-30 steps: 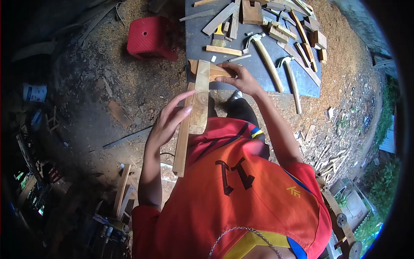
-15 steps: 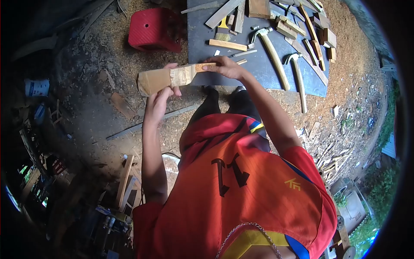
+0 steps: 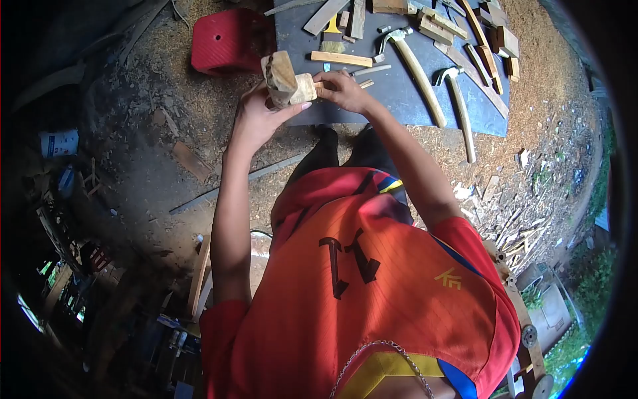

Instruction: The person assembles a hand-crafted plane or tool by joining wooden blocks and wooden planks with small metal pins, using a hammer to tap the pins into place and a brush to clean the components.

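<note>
I hold a pale, joined wooden piece (image 3: 287,81) in front of me, above the near edge of a dark grey mat (image 3: 399,93). My left hand (image 3: 256,121) cups its thick end from below and the left. My right hand (image 3: 342,90) grips the narrower end on the right. The piece points its end grain toward the camera, so its full length is hidden. My orange shirt fills the lower middle of the view.
On the mat lie two hammers with wooden handles (image 3: 415,66) (image 3: 462,113), a brush (image 3: 332,26) and several wood strips and blocks (image 3: 342,58). A red plastic stool (image 3: 226,41) stands to the left. Sawdust and wood scraps (image 3: 189,159) cover the ground.
One second ago the long wood lay lengthwise toward me with my left palm on it. I have swung it sideways, then lifted and turned it end-on, with both hands closed around it.
</note>
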Action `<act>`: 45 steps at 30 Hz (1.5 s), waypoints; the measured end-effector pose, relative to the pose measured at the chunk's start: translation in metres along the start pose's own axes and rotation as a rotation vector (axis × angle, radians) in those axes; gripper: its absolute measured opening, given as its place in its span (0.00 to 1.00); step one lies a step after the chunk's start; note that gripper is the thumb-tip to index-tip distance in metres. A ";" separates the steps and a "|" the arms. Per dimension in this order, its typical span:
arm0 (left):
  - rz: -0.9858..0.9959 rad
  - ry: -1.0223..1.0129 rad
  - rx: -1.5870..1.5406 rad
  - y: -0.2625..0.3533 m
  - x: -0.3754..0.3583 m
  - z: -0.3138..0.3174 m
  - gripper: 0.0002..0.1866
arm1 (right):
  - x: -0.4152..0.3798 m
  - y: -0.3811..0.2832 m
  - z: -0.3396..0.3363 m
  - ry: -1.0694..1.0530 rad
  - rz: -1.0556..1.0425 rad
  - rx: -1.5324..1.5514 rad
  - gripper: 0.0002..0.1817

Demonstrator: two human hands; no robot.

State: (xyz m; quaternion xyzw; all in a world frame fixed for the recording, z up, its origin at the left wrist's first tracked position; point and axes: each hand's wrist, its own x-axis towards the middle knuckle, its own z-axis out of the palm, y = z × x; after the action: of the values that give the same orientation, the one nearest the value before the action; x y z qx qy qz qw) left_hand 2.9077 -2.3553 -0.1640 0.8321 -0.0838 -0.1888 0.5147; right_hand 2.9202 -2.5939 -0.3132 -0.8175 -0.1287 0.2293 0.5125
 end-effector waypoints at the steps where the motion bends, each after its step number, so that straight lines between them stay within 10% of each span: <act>1: 0.013 0.003 0.022 0.002 0.002 0.002 0.26 | -0.003 0.001 0.001 0.042 -0.025 -0.032 0.23; 45: -0.061 0.066 0.119 -0.097 0.029 0.069 0.18 | -0.028 0.019 0.012 0.304 -0.223 -0.313 0.20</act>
State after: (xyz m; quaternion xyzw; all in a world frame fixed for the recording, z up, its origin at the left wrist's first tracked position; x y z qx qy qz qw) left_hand 2.9018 -2.3776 -0.2846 0.8690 -0.0527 -0.1717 0.4610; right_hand 2.8897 -2.6058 -0.3275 -0.8927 -0.1737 0.0229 0.4151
